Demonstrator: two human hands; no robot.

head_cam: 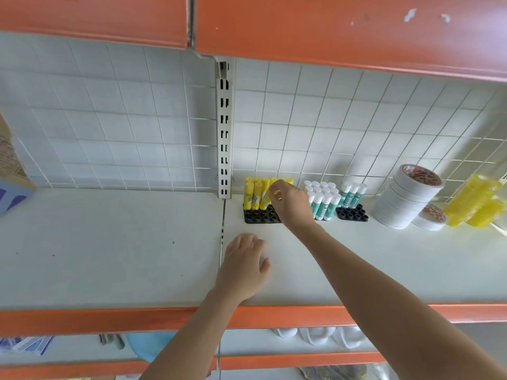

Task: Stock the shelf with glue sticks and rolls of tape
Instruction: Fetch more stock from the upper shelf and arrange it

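Nearest, the left hand (244, 266) rests spread on the shelf (109, 242) while the right hand (290, 205) pinches a yellow glue stick (264, 192), likely light, stiff and slick, best held mid-barrel.

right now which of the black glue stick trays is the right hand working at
The leftmost black tray, holding yellow glue sticks. The right hand reaches over it; the other trays hold white-capped teal sticks.
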